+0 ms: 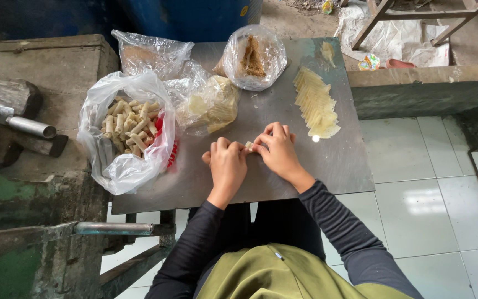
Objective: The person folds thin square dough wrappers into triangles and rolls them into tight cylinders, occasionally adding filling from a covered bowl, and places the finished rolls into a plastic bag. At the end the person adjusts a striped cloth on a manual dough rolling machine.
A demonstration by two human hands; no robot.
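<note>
Long, close-fitting black sleeves cover both arms down to the wrists. An olive-green garment lies over the chest. Both hands are bare.

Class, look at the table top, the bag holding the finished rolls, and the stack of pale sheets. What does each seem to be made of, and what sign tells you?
Table top: likely sheet metal, dull grey with a soft sheen and a thin edge.
Bag: thin clear plastic film, crinkled and glossy.
Stack of pale sheets: probably thin dough wrappers, matte and cream-coloured, though the look leaves this open.

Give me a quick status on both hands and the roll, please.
Left hand and right hand together, pinching a small pale roll over the metal table. Wrapper stack to the right. Nothing in the way.
</note>
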